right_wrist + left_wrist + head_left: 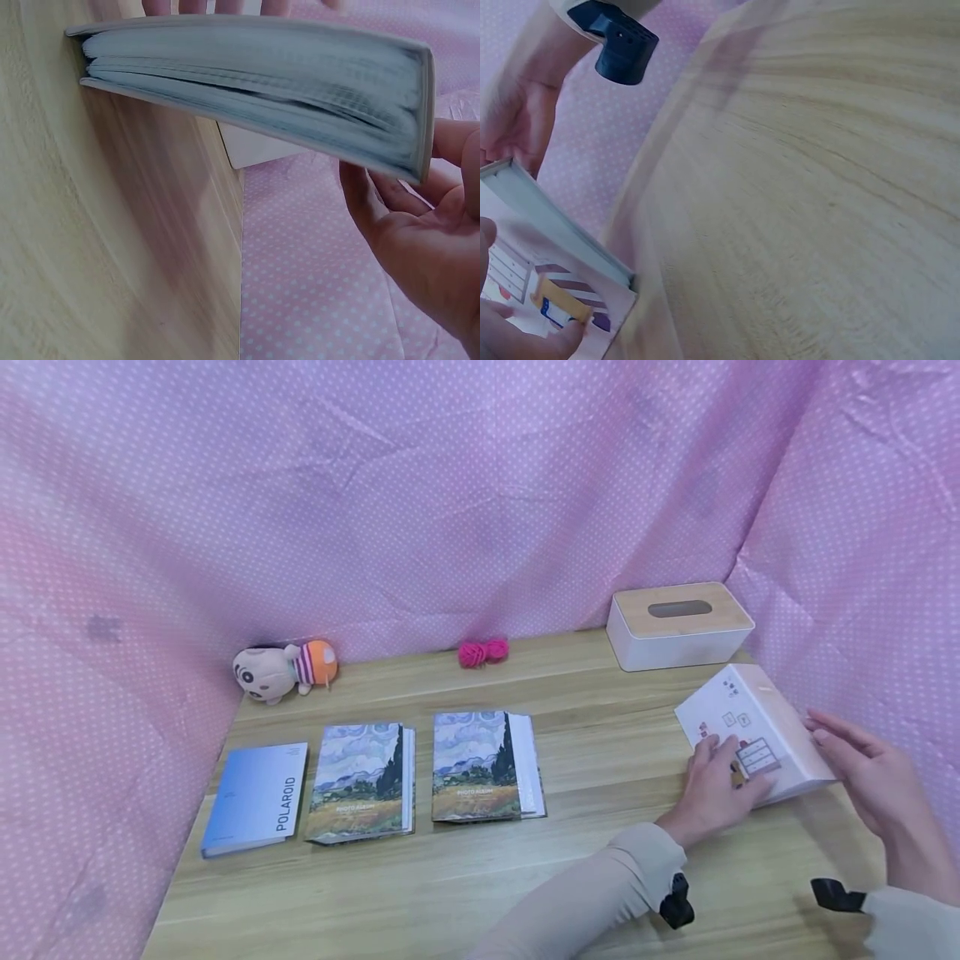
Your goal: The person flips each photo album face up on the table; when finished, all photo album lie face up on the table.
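A thick photo album [757, 735] with a white, drawing-covered front and a pale pink spine is tilted at the right end of the table. My left hand [712, 785] lies on its front cover, fingers spread; in the left wrist view the thumb [566, 337] touches the printed picture. At the spine side, my right hand [873, 777] holds the album, with fingers reaching under the back cover in the right wrist view. That view also shows the page edges [247, 75] between the covers.
A blue "POLAROID" album [251, 797] and two landscape-painting photo albums, left [358, 785] and right [474, 768], lie in a row. Behind them are a plush toy [281, 672] and pink yarn [482, 652]. A wood-topped tissue box [678, 627] stands beyond the held album. Pink dotted cloth [450, 510] surrounds the table.
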Available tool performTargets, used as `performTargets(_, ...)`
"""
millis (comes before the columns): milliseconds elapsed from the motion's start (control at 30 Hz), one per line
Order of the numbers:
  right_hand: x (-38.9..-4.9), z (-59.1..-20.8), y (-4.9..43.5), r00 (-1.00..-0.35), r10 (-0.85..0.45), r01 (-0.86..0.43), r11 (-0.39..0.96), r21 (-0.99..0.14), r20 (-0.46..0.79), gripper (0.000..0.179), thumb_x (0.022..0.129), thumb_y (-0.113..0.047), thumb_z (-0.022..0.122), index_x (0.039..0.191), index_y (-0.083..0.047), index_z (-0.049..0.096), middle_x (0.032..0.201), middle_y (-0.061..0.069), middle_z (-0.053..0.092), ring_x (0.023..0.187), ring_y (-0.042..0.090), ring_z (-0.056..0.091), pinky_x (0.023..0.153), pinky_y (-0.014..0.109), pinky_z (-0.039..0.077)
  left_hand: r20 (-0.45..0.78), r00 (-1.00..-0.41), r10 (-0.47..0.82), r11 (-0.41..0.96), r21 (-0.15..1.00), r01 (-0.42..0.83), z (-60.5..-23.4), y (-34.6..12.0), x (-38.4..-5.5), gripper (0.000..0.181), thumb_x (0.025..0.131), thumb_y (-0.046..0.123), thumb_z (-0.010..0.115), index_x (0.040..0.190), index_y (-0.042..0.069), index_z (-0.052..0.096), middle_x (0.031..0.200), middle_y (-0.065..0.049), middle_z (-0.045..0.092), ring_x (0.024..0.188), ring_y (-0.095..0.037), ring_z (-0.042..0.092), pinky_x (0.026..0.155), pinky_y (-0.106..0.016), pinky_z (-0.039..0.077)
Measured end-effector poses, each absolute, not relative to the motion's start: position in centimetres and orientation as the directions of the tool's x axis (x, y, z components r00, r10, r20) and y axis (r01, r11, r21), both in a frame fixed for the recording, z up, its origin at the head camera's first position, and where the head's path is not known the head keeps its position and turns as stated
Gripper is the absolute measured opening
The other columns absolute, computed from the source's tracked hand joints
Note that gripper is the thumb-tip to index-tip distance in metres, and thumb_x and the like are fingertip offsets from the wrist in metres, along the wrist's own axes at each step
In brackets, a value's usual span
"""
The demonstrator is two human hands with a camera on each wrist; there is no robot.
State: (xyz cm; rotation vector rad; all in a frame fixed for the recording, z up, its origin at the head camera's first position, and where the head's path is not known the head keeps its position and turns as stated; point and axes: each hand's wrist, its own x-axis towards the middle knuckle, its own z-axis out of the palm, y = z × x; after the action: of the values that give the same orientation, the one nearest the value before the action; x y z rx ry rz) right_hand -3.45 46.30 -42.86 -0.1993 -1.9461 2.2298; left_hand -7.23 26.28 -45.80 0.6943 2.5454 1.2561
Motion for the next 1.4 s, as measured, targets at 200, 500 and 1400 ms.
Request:
performTargets(200,-3.9,-42.9,45.8,-0.996,0.069,-0.064,-0.177,-0.982,0.053,0.038,0.099,0.000,0.045,0.134,-0.009,0.056,0.119,-0.016,0.064,0.103,-0.006,0.061,0.079,0.011,0.052,0.011,-0.880,0.474,0.421,0.875,0.238,-45.1,25.9,-7.4,0.066,0.091,0.054,0.054,0.146,0.023,0.037,0.144,0.005,0.036,0.125,-0.005,0.042,0.098,-0.020,0.042)
performTargets(500,-4.4,-43.2,44.7,-0.991,-0.028,-0.119,-0.270,-0.955,0.132,0.041,0.099,0.008,0.037,0.131,-0.004,0.057,0.124,-0.009,0.063,0.104,0.004,0.064,0.079,0.018,0.055,-0.008,-0.894,0.449,0.398,0.897,0.192,-43.9,25.2,-7.6,0.070,0.088,0.053,0.059,0.148,0.026,0.033,0.136,0.010,0.040,0.111,0.003,0.045,0.089,-0.016,0.043)
performTargets(1400,-5.1,-43.4,43.0,-0.925,-0.344,-0.070,-0.267,-0.961,0.163,0.051,0.102,0.003,0.017,0.153,-0.005,0.014,0.146,-0.014,0.043,0.125,0.001,0.050,0.093,0.018,0.048,0.155,-0.874,0.460,0.405,0.840,0.362,-42.6,22.6,-8.3,0.078,0.089,0.040,0.060,0.153,0.018,0.022,0.147,0.002,0.036,0.124,-0.004,0.045,0.099,-0.017,0.040)
